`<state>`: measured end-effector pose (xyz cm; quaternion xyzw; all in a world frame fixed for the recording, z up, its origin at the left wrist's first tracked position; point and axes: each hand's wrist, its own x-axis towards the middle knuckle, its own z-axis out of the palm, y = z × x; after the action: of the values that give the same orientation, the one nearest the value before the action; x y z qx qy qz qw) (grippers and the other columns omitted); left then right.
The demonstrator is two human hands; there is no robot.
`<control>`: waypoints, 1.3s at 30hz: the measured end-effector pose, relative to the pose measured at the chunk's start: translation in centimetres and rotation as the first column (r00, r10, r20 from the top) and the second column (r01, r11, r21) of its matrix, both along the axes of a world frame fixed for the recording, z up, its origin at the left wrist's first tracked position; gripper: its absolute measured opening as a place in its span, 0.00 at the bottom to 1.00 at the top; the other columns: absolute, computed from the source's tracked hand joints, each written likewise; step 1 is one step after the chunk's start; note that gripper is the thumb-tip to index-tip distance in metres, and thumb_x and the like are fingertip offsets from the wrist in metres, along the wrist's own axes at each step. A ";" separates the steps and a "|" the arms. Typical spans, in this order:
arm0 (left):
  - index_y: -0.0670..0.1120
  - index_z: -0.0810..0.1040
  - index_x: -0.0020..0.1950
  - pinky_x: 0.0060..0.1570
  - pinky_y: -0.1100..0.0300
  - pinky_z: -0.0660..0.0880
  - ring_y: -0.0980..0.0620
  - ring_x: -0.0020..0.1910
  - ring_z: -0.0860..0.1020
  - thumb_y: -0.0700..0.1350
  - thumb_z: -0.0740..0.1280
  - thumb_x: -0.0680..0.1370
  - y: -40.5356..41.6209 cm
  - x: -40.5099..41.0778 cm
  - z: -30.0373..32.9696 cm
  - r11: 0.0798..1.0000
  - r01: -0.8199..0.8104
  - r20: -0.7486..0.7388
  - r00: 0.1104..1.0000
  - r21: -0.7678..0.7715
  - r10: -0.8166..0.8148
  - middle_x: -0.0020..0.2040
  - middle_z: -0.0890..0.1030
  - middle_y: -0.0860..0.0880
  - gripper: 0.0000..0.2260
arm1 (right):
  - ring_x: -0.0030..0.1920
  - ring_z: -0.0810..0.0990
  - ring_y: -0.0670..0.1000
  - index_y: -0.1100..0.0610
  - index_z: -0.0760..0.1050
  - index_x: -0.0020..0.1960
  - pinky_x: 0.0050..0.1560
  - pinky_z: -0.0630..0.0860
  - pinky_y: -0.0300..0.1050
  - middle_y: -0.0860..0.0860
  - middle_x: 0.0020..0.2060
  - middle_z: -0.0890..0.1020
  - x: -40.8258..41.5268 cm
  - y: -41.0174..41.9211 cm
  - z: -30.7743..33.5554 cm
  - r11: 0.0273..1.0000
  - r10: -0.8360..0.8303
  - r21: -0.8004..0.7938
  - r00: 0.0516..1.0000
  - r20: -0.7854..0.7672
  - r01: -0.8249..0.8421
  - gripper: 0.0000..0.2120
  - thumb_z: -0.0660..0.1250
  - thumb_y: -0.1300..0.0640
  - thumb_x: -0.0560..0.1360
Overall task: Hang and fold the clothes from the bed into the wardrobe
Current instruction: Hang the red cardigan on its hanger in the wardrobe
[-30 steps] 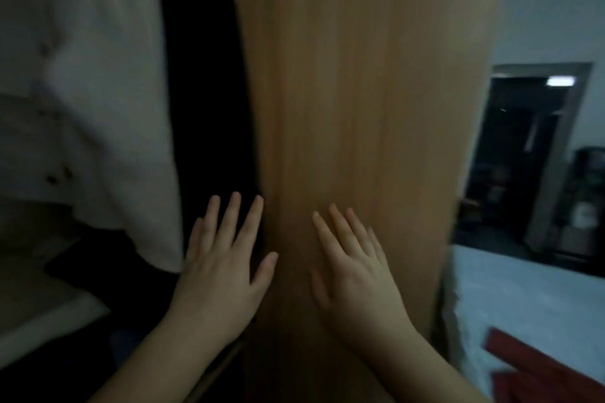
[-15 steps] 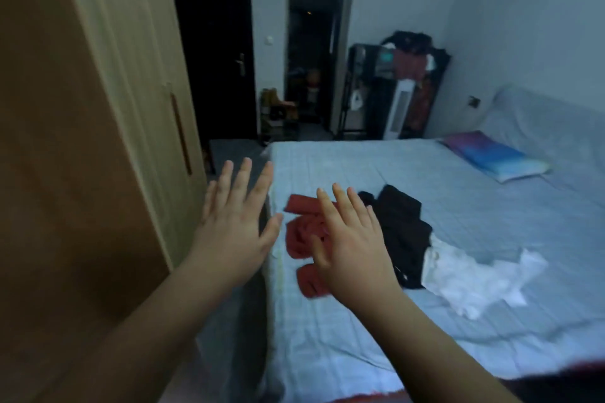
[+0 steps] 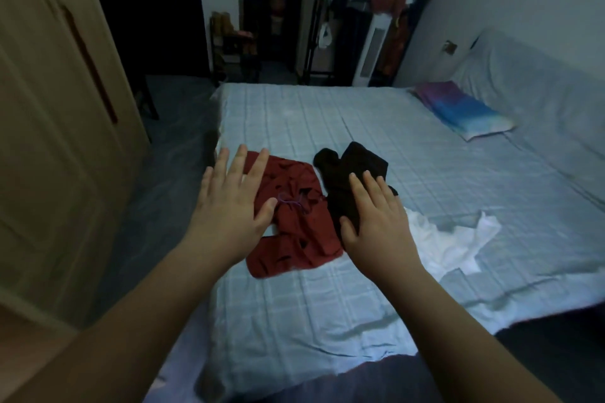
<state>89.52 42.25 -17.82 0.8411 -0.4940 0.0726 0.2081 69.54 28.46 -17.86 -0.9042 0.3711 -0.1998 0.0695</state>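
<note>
Two bare hands are held out over a bed (image 3: 327, 298) covered in a pale checked sheet, where three garments remain to be put away. The left hand (image 3: 229, 209) is spread flat, fingers fanned, above the near edge of a crumpled red garment (image 3: 294, 229); the right hand (image 3: 376, 219) is likewise open, fingers extended, above a black garment (image 3: 347, 180) lying beside the red one. Nothing is gripped by either hand, and whether the palms are touching the cloth cannot be told. A white garment (image 3: 458, 242) is seen bunched just right of the black one, partly hidden by the right wrist. The wardrobe (image 3: 49, 108) is seen at the left edge, its panelled door apparently shut, across a strip of floor from the bed.

Several risks are judged likely from here. The red and black pieces are pressed against each other, so both could be dragged up together if only one is seized. A thin cord on the red garment could be snagged by a finger. The red piece lies near the mattress edge and could be pushed to the floor. With the door shut, a laden hand would be needed to open it.
</note>
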 end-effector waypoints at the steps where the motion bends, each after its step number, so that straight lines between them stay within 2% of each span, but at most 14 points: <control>1: 0.56 0.43 0.81 0.77 0.43 0.46 0.44 0.80 0.41 0.62 0.52 0.79 -1.1 0.7 -0.8 1.000 -0.009 -0.013 1.000 0.013 0.009 0.82 0.47 0.46 0.33 | 0.79 0.57 0.57 0.54 0.60 0.79 0.75 0.59 0.63 0.55 0.78 0.62 0.7 -1.4 -0.6 1.000 0.002 0.015 1.000 -0.003 -0.002 0.35 0.63 0.50 0.73; 9: 0.53 0.48 0.81 0.76 0.40 0.50 0.40 0.80 0.47 0.60 0.56 0.79 -9.4 3.4 -6.5 0.988 -0.030 -0.069 0.997 0.151 0.041 0.81 0.53 0.42 0.33 | 0.79 0.57 0.58 0.54 0.60 0.79 0.74 0.60 0.64 0.55 0.78 0.62 2.7 -9.1 -6.7 0.986 0.043 0.162 0.996 -0.079 -0.030 0.34 0.66 0.53 0.75; 12: 0.52 0.49 0.81 0.76 0.41 0.50 0.40 0.79 0.49 0.61 0.53 0.77 -12.3 3.3 -8.7 0.980 -0.053 -0.077 0.995 0.190 0.069 0.81 0.54 0.42 0.35 | 0.79 0.56 0.58 0.54 0.59 0.79 0.74 0.60 0.64 0.55 0.78 0.61 2.5 -12.9 -8.8 0.978 0.075 0.200 0.992 -0.106 -0.052 0.34 0.65 0.52 0.76; 17: 0.53 0.49 0.81 0.76 0.40 0.53 0.40 0.79 0.48 0.60 0.54 0.77 -19.0 2.1 -13.9 0.958 -0.155 -0.139 0.971 0.241 0.192 0.81 0.54 0.42 0.34 | 0.78 0.57 0.58 0.54 0.60 0.79 0.74 0.60 0.63 0.55 0.78 0.63 2.9 -22.1 -13.0 0.959 0.159 0.257 0.980 -0.123 -0.124 0.35 0.67 0.52 0.75; 20: 0.51 0.53 0.81 0.74 0.38 0.57 0.38 0.78 0.53 0.60 0.54 0.77 -23.9 0.5 -17.8 0.936 -0.233 -0.173 0.943 0.263 0.283 0.79 0.58 0.41 0.34 | 0.78 0.59 0.58 0.54 0.59 0.79 0.74 0.62 0.62 0.55 0.77 0.63 3.7 -27.7 -16.3 0.927 0.260 0.310 0.957 -0.127 -0.211 0.35 0.66 0.52 0.75; 25: 0.49 0.55 0.80 0.74 0.39 0.57 0.37 0.78 0.54 0.57 0.58 0.76 -31.3 -1.1 -23.6 0.894 -0.305 -0.256 0.882 0.328 0.395 0.78 0.60 0.40 0.34 | 0.78 0.58 0.58 0.55 0.57 0.79 0.74 0.61 0.62 0.56 0.78 0.62 5.7 -35.1 -21.9 0.889 0.365 0.372 0.904 -0.223 -0.268 0.35 0.65 0.52 0.76; 29: 0.48 0.54 0.81 0.75 0.42 0.57 0.40 0.78 0.54 0.58 0.57 0.76 -34.5 -1.3 -30.3 0.845 -0.350 -0.368 0.784 0.403 0.500 0.79 0.60 0.41 0.35 | 0.79 0.56 0.56 0.54 0.56 0.80 0.76 0.59 0.60 0.54 0.78 0.61 8.1 -37.9 -26.6 0.854 0.421 0.411 0.888 -0.187 -0.319 0.34 0.64 0.52 0.77; 31: 0.45 0.56 0.80 0.74 0.45 0.59 0.40 0.76 0.59 0.55 0.62 0.78 -35.5 -1.5 -34.0 0.833 -0.362 -0.440 0.721 0.419 0.535 0.77 0.63 0.40 0.34 | 0.79 0.55 0.56 0.55 0.55 0.80 0.76 0.59 0.59 0.55 0.78 0.61 8.8 -38.5 -29.8 0.846 0.411 0.441 0.893 -0.183 -0.299 0.34 0.64 0.52 0.77; 33: 0.41 0.63 0.77 0.70 0.48 0.66 0.40 0.69 0.69 0.48 0.66 0.78 -36.7 -1.3 -37.1 0.819 -0.430 -0.600 0.560 0.379 0.571 0.70 0.70 0.38 0.29 | 0.79 0.55 0.55 0.55 0.54 0.80 0.77 0.58 0.57 0.55 0.78 0.60 9.0 -38.6 -33.1 0.832 0.402 0.485 0.895 -0.195 -0.268 0.35 0.64 0.52 0.78; 35: 0.39 0.69 0.70 0.62 0.50 0.72 0.41 0.60 0.76 0.44 0.67 0.78 -37.8 -0.7 -40.2 0.757 -0.529 -0.672 0.402 0.384 0.622 0.63 0.75 0.38 0.23 | 0.80 0.53 0.54 0.55 0.53 0.80 0.78 0.56 0.55 0.53 0.79 0.59 8.8 -38.3 -35.9 0.808 0.400 0.534 0.897 -0.187 -0.249 0.35 0.64 0.51 0.78; 39: 0.38 0.75 0.56 0.53 0.53 0.73 0.41 0.53 0.79 0.47 0.69 0.78 -39.7 0.2 -44.3 0.699 -0.534 -0.726 0.210 0.476 0.655 0.52 0.80 0.41 0.15 | 0.80 0.51 0.52 0.55 0.52 0.81 0.78 0.49 0.46 0.53 0.79 0.57 7.8 -37.7 -39.6 0.763 0.419 0.603 0.888 -0.187 -0.232 0.35 0.64 0.52 0.79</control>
<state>89.77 2.50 -62.16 0.8903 0.0385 -0.3127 0.3287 77.38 -9.20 -57.46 -0.9131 0.2545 0.0796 0.3085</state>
